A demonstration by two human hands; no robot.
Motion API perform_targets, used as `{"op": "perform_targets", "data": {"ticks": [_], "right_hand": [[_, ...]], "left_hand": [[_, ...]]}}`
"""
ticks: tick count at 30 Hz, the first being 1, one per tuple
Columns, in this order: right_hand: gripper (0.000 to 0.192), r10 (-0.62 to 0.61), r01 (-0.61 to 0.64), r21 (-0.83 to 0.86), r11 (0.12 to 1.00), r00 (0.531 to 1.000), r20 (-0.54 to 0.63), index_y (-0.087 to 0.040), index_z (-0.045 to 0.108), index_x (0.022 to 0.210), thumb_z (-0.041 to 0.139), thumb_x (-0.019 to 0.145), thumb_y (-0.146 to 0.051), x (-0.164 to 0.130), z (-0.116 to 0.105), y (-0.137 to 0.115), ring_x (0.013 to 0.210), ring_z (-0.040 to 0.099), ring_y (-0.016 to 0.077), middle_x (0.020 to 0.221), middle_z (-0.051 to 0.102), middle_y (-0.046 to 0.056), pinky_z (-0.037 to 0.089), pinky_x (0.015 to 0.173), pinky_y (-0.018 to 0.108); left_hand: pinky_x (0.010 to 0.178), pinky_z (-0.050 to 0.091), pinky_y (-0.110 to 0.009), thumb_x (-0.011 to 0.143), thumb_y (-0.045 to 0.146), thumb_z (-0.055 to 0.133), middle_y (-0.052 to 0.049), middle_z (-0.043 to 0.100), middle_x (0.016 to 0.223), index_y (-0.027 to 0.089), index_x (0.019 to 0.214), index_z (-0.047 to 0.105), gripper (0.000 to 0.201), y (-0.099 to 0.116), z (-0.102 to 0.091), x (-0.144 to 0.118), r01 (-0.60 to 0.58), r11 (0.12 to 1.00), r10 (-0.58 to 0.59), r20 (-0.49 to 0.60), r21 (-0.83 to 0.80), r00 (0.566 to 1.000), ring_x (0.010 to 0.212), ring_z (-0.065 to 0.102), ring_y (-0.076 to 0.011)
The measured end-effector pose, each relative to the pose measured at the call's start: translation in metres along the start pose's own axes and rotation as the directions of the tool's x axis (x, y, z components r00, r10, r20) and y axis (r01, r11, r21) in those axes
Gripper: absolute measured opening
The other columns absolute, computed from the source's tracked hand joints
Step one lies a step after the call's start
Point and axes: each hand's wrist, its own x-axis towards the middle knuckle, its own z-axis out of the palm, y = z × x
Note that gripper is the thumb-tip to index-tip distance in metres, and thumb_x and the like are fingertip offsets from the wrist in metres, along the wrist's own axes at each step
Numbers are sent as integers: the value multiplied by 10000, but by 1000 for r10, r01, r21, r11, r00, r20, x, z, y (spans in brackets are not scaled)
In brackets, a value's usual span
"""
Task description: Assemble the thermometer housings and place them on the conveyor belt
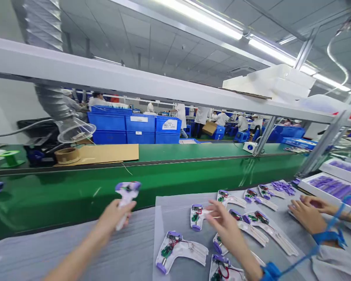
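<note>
My left hand [114, 217] grips a white and purple gun-shaped device [125, 198] by its handle, held up over the grey mat near the green conveyor belt [76, 195]. My right hand [224, 222] is open, fingers spread, hovering above several open device half-shells [179, 251] with wiring and circuit boards that lie on the grey mat [178, 210]. One half-shell [198, 216] lies just left of its fingertips. A blue wrist strap [269, 270] sits on my right wrist.
A co-worker's hands [308, 212] with a blue strap work at the right, beside white trays of purple parts [335, 186]. Beyond the belt lie cardboard [105, 153], a tape roll [66, 155], a green spool [9, 157], blue crates [134, 128] and distant workers.
</note>
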Motion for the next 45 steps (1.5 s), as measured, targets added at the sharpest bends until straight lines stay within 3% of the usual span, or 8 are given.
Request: {"op": "perform_targets", "data": {"ticks": [3, 7, 11, 14, 18, 24, 31, 45], "right_hand": [[602, 128, -194, 361, 912, 972, 199, -179, 477, 1189, 675, 704, -475, -13, 60, -46, 564, 562, 111, 935, 616, 51, 455, 410, 200], [463, 137, -269, 383, 884, 931, 338, -143, 567, 951, 687, 694, -509, -26, 78, -79, 420, 478, 70, 688, 596, -9, 377, 331, 164], [474, 140, -366, 370, 854, 847, 512, -117, 610, 855, 684, 683, -553, -41, 63, -79, 447, 565, 118, 552, 605, -2, 468, 429, 211], [499, 141, -446, 363, 818, 768, 624, -105, 638, 888, 704, 658, -543, -60, 58, -76, 455, 595, 133, 559, 633, 13, 491, 471, 236], [325, 90, -500, 370, 783, 680, 728, -125, 669, 936, 667, 725, -374, -83, 56, -84, 436, 569, 94, 625, 655, 5, 464, 468, 203], [377, -348, 163, 350, 923, 742, 573, -242, 690, 1019, 485, 779, -35, -87, 31, -102, 926, 646, 164, 1002, 694, 42, 494, 827, 269], [333, -488, 405, 273, 872, 692, 531, -222, 617, 1008, 519, 776, -4, -90, 25, -98, 1011, 589, 152, 1096, 579, 67, 468, 876, 231], [154, -569, 528, 226, 818, 690, 447, -197, 622, 1014, 605, 863, -170, -93, 28, -107, 950, 630, 148, 1018, 652, 70, 490, 840, 182]], "left_hand": [[353, 344, -204, 636, 472, 677, 93, 513, 453, 204, 828, 443, 404, -17, 52, -59, -29, 998, 35, 108, -55, 994, 326, 455, -112], [414, 406, -231, 614, 499, 707, 31, 623, 633, 207, 946, 408, 533, -44, 82, -112, -63, 978, 92, 142, -199, 986, 446, 549, -147], [616, 504, -306, 645, 592, 665, -96, 642, 976, 199, 1257, 284, 821, -45, 54, -117, 19, 919, 19, 91, -395, 996, 742, 654, -217], [618, 488, -258, 677, 465, 691, -101, 564, 1163, 238, 1304, 363, 743, -25, 23, -116, -49, 978, 84, 168, -203, 982, 711, 635, -156], [523, 430, -195, 616, 229, 729, 10, 650, 871, 244, 1080, 624, 476, -3, 13, -134, 55, 998, -34, 641, -13, 767, 599, 579, -120], [472, 452, -162, 575, 244, 786, 27, 634, 792, 238, 1138, 486, 638, -14, 27, -163, 517, 819, -172, 754, -248, 634, 518, 571, -85], [536, 540, -225, 804, 373, 614, 13, 574, 867, 236, 974, 570, 223, -31, 30, -174, 39, 975, 61, 432, -219, 900, 749, 584, -160], [735, 517, -226, 814, 333, 597, -30, 684, 996, 267, 1071, 663, 274, -33, 33, -190, -298, 954, 296, 151, -8, 943, 836, 637, -190]]}}
